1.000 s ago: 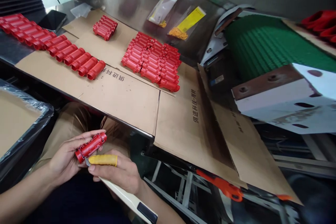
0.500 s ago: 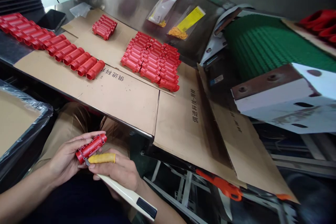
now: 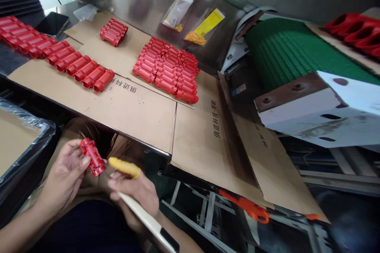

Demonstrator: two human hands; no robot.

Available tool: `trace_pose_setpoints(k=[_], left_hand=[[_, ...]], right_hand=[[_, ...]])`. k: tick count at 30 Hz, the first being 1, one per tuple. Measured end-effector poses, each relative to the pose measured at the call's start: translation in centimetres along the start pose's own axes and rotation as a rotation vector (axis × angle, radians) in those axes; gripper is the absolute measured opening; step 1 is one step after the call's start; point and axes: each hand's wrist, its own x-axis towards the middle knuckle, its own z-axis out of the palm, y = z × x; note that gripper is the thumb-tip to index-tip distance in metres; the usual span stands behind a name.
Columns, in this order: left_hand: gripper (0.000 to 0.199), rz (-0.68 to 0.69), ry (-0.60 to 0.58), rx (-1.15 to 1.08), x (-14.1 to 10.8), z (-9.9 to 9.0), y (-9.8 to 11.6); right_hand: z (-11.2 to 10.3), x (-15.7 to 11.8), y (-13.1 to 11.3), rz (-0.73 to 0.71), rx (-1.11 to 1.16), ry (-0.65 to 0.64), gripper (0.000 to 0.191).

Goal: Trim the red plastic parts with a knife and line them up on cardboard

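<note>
Gripping the red part (image 3: 93, 158): left hand (image 3: 67, 172), thumb and fingers closed about its upper left portion.
Red part, location: held clear of the cardboard-covered surface (image 3: 139, 114), on the wearer's side of its near edge; upper end tilted left, lower end toward the right hand (image 3: 138, 189).
White-handled tool (image 3: 145, 215): right hand fingers folded around it; yellow finger cot (image 3: 124, 167) extends just beside the red part, contact not confirmed; blade not discernible.
Change noted: half a second ago the blade meets the part's lower end and the part slants the other way; now it is swung round, the right hand drawn back.
Bearing on the work: in judgement, cutting at that spot is interrupted while the part is re-presented.
Surface, left edge toward near edge: row of red parts (image 3: 56, 50), side by side.
Surface, far edge: block of red parts (image 3: 168, 69), with small stack (image 3: 114, 31) to its left.
</note>
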Motion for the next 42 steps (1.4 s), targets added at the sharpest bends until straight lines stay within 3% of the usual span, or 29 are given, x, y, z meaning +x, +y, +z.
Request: trace_pose_setpoints(k=[3, 5, 16, 28, 34, 42], left_hand=[[0.038, 0.141, 0.017, 0.089, -0.3, -0.6, 0.1], [0.035, 0.18, 0.018, 0.148, -0.4, -1.0, 0.0], [0.03, 0.213, 0.046, 0.18, -1.0, -0.5, -0.1], [0.03, 0.189, 0.006, 0.105, -0.9, -0.8, -0.2], [0.031, 0.23, 0.035, 0.118, -1.1, -0.9, -0.1], [0.028, 0.419, 0.057, 0.264, -2.2, -0.4, -0.3]], right_hand=[[-0.1, 0.5, 0.1, 0.02, 0.067, 0.241, 0.025], [0.0, 0.9, -0.1, -0.029, 0.096, 0.305, 0.027], [0.2, 1.5, -0.3, -0.076, 0.084, 0.29, 0.028], [-0.1, 1.1, -1.2, 0.014, 0.127, 0.299, 0.031], [-0.2, 0.6, -1.4, 0.031, 0.108, 0.278, 0.026], [-0.3, 0.6, -1.0, 0.093, 0.144, 0.213, 0.011]])
